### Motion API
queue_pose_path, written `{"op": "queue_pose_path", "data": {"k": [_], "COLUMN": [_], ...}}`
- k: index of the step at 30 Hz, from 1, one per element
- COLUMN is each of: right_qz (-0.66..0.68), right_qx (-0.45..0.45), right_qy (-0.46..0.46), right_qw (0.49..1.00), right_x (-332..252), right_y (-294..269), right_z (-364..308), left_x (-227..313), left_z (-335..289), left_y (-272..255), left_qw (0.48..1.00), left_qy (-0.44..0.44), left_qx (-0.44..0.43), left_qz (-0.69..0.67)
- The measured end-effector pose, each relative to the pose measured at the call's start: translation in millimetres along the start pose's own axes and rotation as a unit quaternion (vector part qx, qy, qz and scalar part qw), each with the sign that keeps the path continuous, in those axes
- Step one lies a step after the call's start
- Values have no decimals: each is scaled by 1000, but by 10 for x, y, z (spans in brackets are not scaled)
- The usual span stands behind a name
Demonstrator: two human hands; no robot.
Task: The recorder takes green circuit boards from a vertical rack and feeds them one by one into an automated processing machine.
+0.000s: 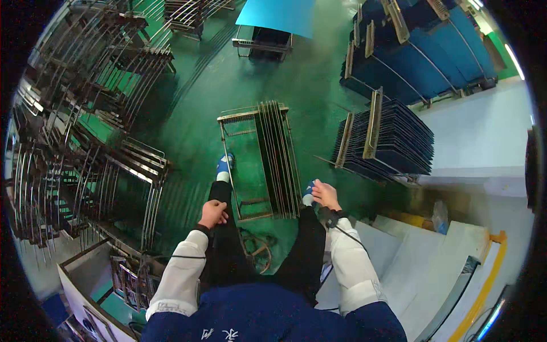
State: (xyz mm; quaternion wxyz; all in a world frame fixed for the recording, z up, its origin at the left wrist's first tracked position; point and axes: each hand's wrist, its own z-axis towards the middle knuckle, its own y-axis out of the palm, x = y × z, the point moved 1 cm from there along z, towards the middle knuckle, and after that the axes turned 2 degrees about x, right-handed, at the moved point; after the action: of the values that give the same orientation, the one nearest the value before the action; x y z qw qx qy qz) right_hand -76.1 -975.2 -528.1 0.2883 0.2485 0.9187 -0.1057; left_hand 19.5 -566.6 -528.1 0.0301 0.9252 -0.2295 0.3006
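Note:
My left hand (213, 214) is over my left leg, its fingers loosely curled with nothing seen in them. My right hand (326, 195) hangs above my right shoe, fingers bent in and closed, also with nothing visible in the grip. Between my feet stands a metal rack (229, 165) on the floor, apart from both hands. Several thin dark panels (276, 159) stand upright side by side along its right half, while its left half shows bare frame. My left shoe (225, 163) is blue and white, beside the rack's left rail.
Empty metal racks (122, 80) crowd the left side. At right, a rack of dark panels (393, 142) stands below larger racks with blue sheets (421, 51). A light blue sheet (276, 14) lies over a low rack ahead. White boards (416, 251) lean at lower right.

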Motion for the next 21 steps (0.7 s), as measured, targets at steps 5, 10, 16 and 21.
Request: {"op": "queue_pose_path", "data": {"k": [5, 10, 16, 21], "right_qz": [-133, -219, -227, -180], "right_qx": [31, 86, 26, 40], "right_qy": [-59, -144, -138, -182], "right_qw": [989, 961, 964, 966], "right_x": [6, 290, 265, 217], "right_y": [397, 613, 859, 928], "right_z": [613, 1286, 1699, 1700], "left_x": [16, 190, 213, 270], "left_z": [23, 7, 50, 114], "left_y": [-44, -17, -96, -106], "left_qw": [1000, 998, 996, 992], "left_qy": [-25, -62, -81, -113], "left_qx": [9, -8, -7, -16], "left_qz": [-11, -31, -44, -48]}}
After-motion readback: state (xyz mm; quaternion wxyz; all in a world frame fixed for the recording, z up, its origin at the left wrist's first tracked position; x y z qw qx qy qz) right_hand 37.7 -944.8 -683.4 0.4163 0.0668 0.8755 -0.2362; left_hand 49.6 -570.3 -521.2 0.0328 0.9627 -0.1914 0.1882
